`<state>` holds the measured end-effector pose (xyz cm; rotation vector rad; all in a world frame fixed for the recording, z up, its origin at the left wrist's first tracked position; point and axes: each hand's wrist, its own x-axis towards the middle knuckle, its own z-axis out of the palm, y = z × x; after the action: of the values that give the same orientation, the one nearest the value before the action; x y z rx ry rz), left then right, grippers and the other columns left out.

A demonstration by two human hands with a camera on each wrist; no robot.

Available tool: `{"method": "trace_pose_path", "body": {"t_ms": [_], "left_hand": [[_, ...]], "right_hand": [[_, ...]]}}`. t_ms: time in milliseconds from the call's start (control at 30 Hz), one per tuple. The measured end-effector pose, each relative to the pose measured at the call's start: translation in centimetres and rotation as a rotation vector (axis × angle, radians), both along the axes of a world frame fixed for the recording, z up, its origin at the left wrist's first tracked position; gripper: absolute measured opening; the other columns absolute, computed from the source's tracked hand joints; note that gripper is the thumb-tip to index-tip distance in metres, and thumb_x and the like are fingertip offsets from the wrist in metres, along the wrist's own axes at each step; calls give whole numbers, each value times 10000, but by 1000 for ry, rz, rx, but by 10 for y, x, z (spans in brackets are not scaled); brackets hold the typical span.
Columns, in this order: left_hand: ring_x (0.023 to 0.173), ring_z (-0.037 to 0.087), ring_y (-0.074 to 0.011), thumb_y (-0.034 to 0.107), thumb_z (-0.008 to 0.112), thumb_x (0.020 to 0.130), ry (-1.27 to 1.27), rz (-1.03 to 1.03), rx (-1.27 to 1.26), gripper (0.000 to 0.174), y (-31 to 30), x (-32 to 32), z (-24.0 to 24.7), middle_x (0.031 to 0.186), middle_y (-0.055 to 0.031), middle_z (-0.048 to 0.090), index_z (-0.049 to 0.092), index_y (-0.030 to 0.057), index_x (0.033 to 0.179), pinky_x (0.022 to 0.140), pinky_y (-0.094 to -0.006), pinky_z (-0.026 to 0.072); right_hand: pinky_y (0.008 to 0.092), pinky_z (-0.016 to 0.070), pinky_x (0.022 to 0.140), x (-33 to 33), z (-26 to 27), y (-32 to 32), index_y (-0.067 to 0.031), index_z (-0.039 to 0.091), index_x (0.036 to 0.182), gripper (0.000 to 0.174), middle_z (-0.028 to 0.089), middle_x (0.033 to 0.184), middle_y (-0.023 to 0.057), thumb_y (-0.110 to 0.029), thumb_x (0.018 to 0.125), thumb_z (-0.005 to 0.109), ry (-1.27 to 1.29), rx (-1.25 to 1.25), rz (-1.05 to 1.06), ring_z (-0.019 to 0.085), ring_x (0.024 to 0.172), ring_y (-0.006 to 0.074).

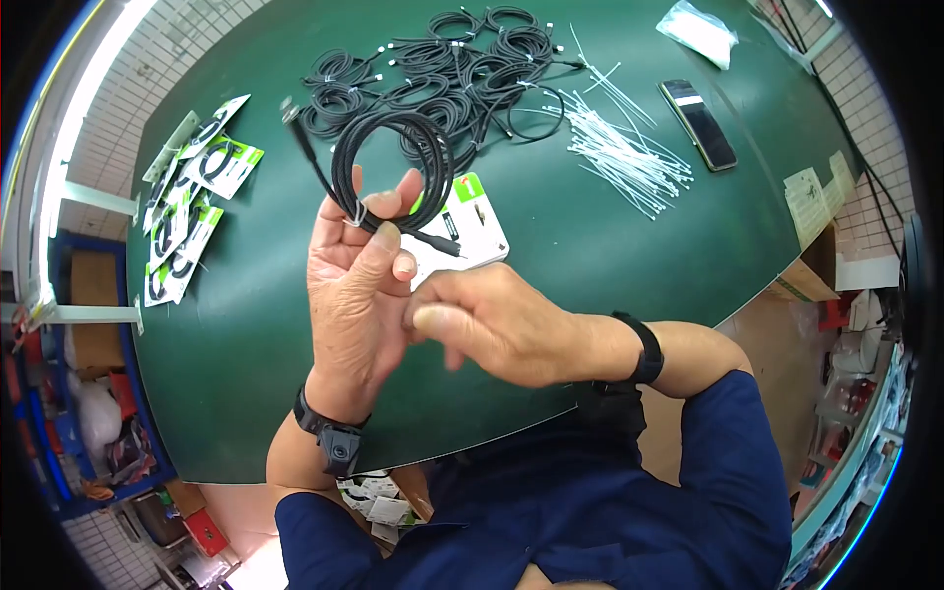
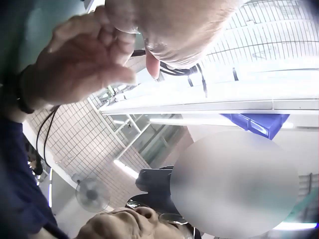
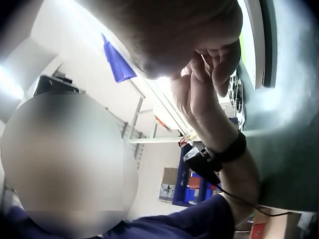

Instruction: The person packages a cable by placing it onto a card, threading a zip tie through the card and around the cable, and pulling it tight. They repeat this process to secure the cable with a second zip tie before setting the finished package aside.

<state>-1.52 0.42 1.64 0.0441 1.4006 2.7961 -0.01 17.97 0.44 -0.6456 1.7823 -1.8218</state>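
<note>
One black cable coil (image 1: 442, 162) is held above the middle of the tabletop (image 1: 590, 256), with one white tie (image 1: 359, 211) at its lower left side. The person's left grip (image 1: 354, 265) is clamped on this coil, thumb and fingers pinching near the tie. The right grip (image 1: 506, 324) is just beside it, with curled fingers; I cannot tell if they pinch something. In my judgement, the step in hand is the handling of this tied coil, and the next move calls for a steady left hold and a careful right hand.

Under the coil is one white-and-green package (image 1: 482, 236). Toward the far edge lies a pile of black coils (image 1: 462, 79), at least eight, overlapping too much for exact count. Right of it are many loose white ties (image 1: 629, 152), uncountable. Nearer the right edge is one phone (image 1: 698, 125); one clear bag (image 1: 698, 34) lies by the far edge. Near the left edge are at least six carded cables (image 1: 177, 221).
</note>
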Motion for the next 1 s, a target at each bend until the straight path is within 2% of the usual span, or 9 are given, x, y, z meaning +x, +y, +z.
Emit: {"method": "trace_pose_path", "body": {"t_ms": [67,133,167,333,400,567,667,833,1000], "left_hand": [[1114,657,-185,-36,614,1004,-60,-34,39,485,-2,2,-2,1220,-114,646,482,34,1465,723,-185,531],[947,657,-161,27,623,1017,-61,-123,157,432,-9,3,-6,1175,-104,641,503,47,1431,782,-273,573],[864,658,-149,59,628,1024,-59,-167,214,407,-9,3,-5,1153,-99,638,513,54,1414,811,-317,594],[905,645,-170,226,620,1065,-185,-67,208,303,6,9,5,1056,-61,588,562,59,1310,809,-347,593],[948,651,-188,327,557,1098,-63,-243,342,307,3,8,-5,1019,-67,590,585,53,1234,781,-335,588],[974,671,-208,472,446,1131,26,-493,466,455,-1,1,-15,930,-61,597,617,50,1127,715,-316,555],[953,677,-207,481,417,1138,-150,-282,300,485,3,3,-9,879,-50,593,623,42,1157,720,-323,549],[887,677,-197,457,431,1142,-156,-59,-16,494,8,-4,-10,839,-36,594,623,12,1236,774,-347,555],[857,670,-192,399,446,1149,-113,-79,11,465,4,-13,-12,827,-39,593,606,-13,1293,822,-358,558]], "right_hand": [[298,548,629,-3,0,-2,47,658,1067,451,674,895,88,-371,1113,495,76,2,-54,675,762,158],[303,550,630,-10,2,-1,47,651,1084,523,664,912,95,-436,1120,455,242,14,-141,676,781,161],[303,550,630,-12,3,0,47,651,1084,523,664,912,95,-436,1120,455,242,19,-138,676,781,161],[299,552,674,-16,2,1,32,648,1188,598,657,953,78,-512,1126,405,87,-4,-138,671,817,150],[291,545,692,-17,-6,1,25,650,1239,618,664,970,71,-528,1129,398,-85,-156,-170,657,810,143],[285,531,704,-21,-7,3,19,672,1271,650,693,972,72,-547,1132,385,58,-167,-174,619,775,127],[264,489,652,-30,-4,6,27,689,1268,680,725,982,80,-556,1136,364,114,-98,-414,587,742,97],[232,425,598,-41,0,19,19,703,1269,696,745,1006,73,-561,1139,342,92,-5,-400,554,703,67],[213,356,541,-49,-10,15,0,610,1401,702,733,964,44,-577,1137,310,-253,-386,-314,485,616,56]]}}
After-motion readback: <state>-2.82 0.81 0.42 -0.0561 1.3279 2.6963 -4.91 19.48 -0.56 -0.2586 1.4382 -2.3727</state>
